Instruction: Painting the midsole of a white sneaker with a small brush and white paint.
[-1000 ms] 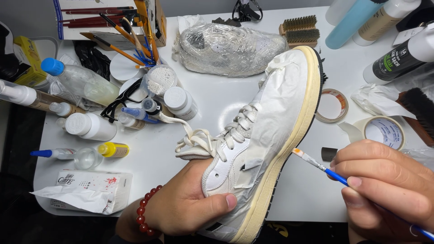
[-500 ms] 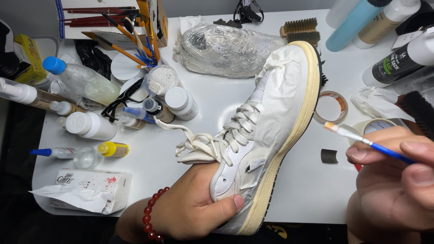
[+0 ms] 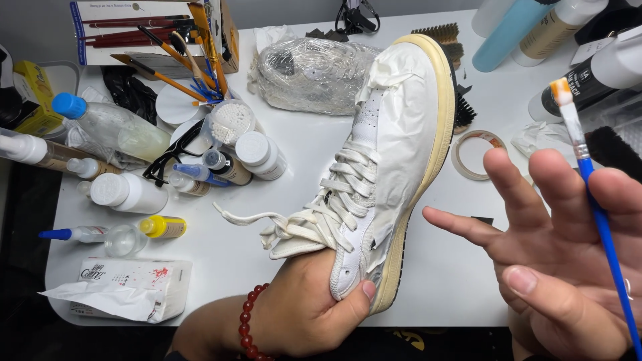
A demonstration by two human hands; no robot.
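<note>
The left hand [image 3: 304,314] is seen low in the middle of the view, the forearm coming up from the bottom edge with a string of red beads worn around the wrist. Its grip is closed: the thumb [image 3: 358,297] is pressed forward and up, and the remaining fingers are curled out of sight. The right hand [image 3: 568,261] is held at the lower right, palm turned toward the left and fingers spread apart. The index finger [image 3: 461,227] is stretched toward the left, the thumb lies below it, and the other fingers are raised upward. Neither elbow is shown.
</note>
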